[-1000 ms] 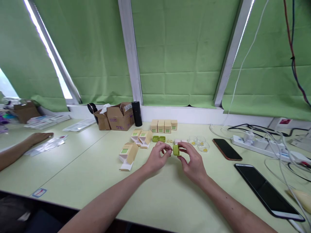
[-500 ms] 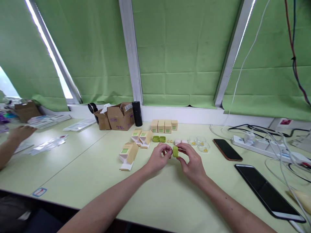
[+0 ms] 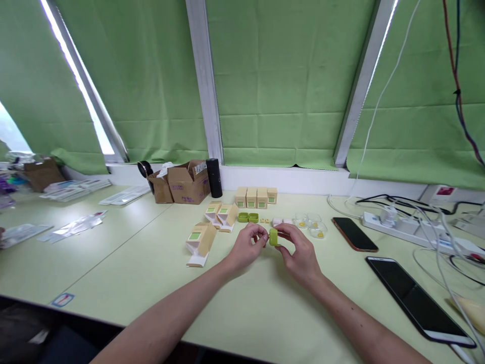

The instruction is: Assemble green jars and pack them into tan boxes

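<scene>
My right hand (image 3: 302, 257) grips a small green case (image 3: 273, 237) between thumb and fingers, held up over the table. Close against the left side of that case, my left hand (image 3: 248, 246) is closed in a pinch; whatever its fingertips hold is too small to make out. Just beyond the hands lies an open green case (image 3: 248, 217) with two hollow halves. Beside it are several tiny yellowish pieces (image 3: 264, 220), pale pink-white pieces (image 3: 282, 221) and clear round containers (image 3: 313, 221) with yellow spots.
Opened cardboard boxes (image 3: 200, 240) lie left of my hands, and several closed small boxes (image 3: 251, 197) stand behind. Further back are a brown carton (image 3: 188, 183) and a black cylinder (image 3: 214, 178). Two phones (image 3: 417, 298) and a power strip (image 3: 413, 230) with tangled cables occupy the right.
Another person's hand at the far left has pulled back almost out of view, uncovering a clear-white packet there. My hands and the green case stay nearly still.
</scene>
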The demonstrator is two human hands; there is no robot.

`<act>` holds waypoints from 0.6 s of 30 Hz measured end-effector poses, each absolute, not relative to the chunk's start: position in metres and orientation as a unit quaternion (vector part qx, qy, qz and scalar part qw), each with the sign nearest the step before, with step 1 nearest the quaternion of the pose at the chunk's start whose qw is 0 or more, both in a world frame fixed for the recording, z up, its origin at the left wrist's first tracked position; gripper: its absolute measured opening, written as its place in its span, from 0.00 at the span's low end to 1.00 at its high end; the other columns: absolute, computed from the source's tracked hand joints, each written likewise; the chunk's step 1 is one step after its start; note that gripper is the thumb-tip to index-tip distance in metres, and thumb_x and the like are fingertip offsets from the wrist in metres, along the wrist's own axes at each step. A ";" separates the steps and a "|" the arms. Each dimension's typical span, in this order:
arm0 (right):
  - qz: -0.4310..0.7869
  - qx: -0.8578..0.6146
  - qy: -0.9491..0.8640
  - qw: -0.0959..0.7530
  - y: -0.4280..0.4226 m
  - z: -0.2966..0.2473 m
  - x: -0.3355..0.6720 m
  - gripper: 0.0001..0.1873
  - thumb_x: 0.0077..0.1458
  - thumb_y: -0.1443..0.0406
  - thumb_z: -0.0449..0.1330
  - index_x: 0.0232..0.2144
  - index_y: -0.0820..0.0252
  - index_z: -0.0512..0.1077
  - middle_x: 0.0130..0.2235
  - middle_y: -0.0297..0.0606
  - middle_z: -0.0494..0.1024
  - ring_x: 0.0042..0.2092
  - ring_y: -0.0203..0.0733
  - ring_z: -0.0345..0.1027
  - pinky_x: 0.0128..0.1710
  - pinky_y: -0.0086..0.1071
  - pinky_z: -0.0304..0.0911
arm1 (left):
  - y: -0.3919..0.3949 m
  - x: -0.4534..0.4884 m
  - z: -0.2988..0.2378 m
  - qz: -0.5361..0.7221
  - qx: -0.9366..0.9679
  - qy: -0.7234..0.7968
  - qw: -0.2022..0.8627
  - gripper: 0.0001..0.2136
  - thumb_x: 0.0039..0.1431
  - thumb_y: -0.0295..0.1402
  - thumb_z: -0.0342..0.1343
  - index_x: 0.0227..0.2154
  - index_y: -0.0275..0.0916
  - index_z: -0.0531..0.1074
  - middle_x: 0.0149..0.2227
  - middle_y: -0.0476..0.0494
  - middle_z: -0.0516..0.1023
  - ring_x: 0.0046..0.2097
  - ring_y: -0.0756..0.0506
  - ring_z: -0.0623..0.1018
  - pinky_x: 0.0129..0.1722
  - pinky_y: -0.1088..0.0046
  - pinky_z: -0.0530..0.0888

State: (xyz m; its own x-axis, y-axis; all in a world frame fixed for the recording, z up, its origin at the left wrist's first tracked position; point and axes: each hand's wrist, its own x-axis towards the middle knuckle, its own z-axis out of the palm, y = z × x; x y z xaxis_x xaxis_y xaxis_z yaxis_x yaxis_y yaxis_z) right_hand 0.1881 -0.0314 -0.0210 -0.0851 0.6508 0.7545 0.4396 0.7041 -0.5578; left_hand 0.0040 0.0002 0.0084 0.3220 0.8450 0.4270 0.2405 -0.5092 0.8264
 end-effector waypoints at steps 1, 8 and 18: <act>0.094 -0.373 -0.731 0.564 -0.031 -0.021 0.188 0.22 0.59 0.73 0.57 0.55 0.52 0.69 0.53 0.44 0.76 0.51 0.50 0.75 0.53 0.52 0.77 | 0.001 0.004 0.008 0.453 0.740 0.367 0.335 0.06 0.60 0.33 0.58 0.29 0.38 0.73 0.32 0.46 0.74 0.36 0.47 0.75 0.37 0.70 0.73; 0.096 -0.372 -0.730 0.565 -0.029 -0.022 0.190 0.22 0.59 0.73 0.58 0.55 0.52 0.69 0.53 0.44 0.75 0.51 0.49 0.75 0.53 0.51 0.77 | 0.003 0.003 0.004 0.455 0.734 0.367 0.347 0.07 0.60 0.35 0.58 0.30 0.38 0.73 0.32 0.46 0.74 0.34 0.47 0.74 0.37 0.70 0.73; 0.102 -0.376 -0.728 0.565 -0.031 -0.020 0.189 0.21 0.59 0.73 0.58 0.54 0.52 0.69 0.53 0.43 0.76 0.50 0.49 0.76 0.52 0.51 0.78 | 0.003 0.002 0.005 0.457 0.731 0.369 0.348 0.08 0.60 0.36 0.58 0.29 0.38 0.72 0.32 0.46 0.73 0.34 0.48 0.74 0.37 0.71 0.72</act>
State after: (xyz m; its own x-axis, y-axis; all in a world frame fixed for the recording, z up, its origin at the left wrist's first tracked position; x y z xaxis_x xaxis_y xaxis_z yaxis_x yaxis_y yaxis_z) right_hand 0.1893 -0.0310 -0.0200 -0.0803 0.6616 0.7455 0.4319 0.6971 -0.5722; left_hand 0.0018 0.0032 0.0054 0.3101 0.8569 0.4118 0.2211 -0.4862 0.8454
